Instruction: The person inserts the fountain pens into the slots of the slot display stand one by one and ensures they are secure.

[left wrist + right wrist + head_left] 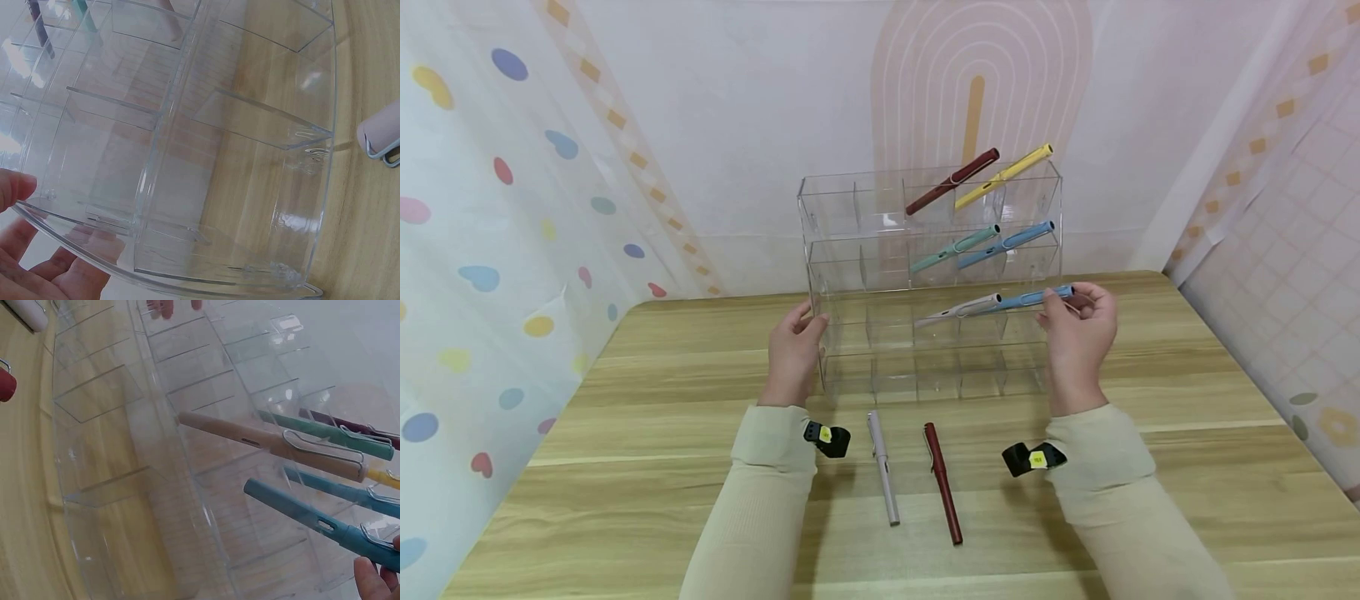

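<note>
A blue pen (1026, 299) slants at the clear rack's (886, 268) third tier from the top, toward its right edge and beside a beige pen (958, 309), its clip end pinched by the right hand (1081, 342). The left hand (792, 354) grips the rack's left edge. Before the rack's bottom edge, a lilac pen (883, 468) and a red pen (943, 483) lie on the table (640, 400).

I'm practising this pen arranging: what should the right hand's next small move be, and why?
Probably the right hand should ease its blue pen down beside the beige pen: it pinches the pen near one end, other pens lean in pairs above, and the left hand grips the rack.
</note>
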Motion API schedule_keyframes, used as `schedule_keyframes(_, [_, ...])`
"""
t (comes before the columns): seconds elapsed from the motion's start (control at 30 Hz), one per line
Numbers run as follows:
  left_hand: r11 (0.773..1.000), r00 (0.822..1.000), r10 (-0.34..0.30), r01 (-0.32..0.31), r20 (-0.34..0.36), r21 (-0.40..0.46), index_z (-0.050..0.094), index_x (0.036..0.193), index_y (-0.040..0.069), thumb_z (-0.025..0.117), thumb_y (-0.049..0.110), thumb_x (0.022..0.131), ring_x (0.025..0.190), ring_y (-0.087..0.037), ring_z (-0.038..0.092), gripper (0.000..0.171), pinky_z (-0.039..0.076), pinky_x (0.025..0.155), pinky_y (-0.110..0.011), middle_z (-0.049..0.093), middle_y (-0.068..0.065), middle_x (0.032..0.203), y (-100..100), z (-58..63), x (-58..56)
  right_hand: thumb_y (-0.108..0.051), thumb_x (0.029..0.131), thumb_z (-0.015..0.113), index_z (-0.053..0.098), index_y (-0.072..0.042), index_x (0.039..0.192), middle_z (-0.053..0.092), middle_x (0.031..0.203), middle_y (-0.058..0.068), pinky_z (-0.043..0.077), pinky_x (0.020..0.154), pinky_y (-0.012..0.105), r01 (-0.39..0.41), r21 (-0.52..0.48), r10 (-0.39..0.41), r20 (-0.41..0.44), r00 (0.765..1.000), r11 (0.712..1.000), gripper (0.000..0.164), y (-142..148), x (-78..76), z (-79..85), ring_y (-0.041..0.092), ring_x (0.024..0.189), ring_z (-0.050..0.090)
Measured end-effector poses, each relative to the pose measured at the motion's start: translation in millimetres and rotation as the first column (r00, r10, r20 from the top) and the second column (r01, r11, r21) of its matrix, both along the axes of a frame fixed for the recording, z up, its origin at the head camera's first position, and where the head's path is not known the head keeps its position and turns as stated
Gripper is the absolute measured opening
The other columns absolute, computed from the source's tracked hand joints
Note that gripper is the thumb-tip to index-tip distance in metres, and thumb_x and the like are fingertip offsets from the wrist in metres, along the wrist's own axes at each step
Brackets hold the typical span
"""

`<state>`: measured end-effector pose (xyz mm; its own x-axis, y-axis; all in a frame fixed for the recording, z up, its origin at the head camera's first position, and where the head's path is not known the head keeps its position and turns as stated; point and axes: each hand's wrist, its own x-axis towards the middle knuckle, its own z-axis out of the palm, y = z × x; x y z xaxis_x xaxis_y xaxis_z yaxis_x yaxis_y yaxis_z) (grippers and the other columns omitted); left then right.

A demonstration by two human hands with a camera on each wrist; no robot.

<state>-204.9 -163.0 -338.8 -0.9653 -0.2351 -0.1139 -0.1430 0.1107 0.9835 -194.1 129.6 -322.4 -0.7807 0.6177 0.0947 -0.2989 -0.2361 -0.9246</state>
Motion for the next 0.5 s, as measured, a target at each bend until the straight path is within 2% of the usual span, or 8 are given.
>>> schedule_keyframes(0.27, [1.0,1.0,0.004,-0.004,-0.005,0.007,0.04,0.148,0.013,0.05,0.019,0.101,0.13,-0.03,0.042,0.049,0.04,0.099,-0.045,0.049,-0.018,0.137,0.3,0.0,0.6,0.009,0.086,0.062,0.047,-0.015,0.094,0.049,0.088,0.003,0.052,0.06,0.019,-0.017,0.0,0.017,-0.02,1.0,1.0,0.029,-7.5,-3.8,-4.1,0.011,0.074,0.056])
schedule_keyframes(0.5, [1.0,1.0,0.004,-0.004,-0.005,0.001,0.04,0.148,0.013,0.051,0.02,0.101,0.129,-0.03,0.042,0.049,0.04,0.097,-0.043,0.049,-0.017,0.137,-0.2,-0.7,0.2,0.007,0.087,0.063,0.046,-0.017,0.095,0.048,0.089,0.001,0.051,0.061,0.017,-0.035,0.031,0.034,0.018,0.999,0.999,0.03,-9.8,-4.1,-6.9,0.01,0.075,0.056])
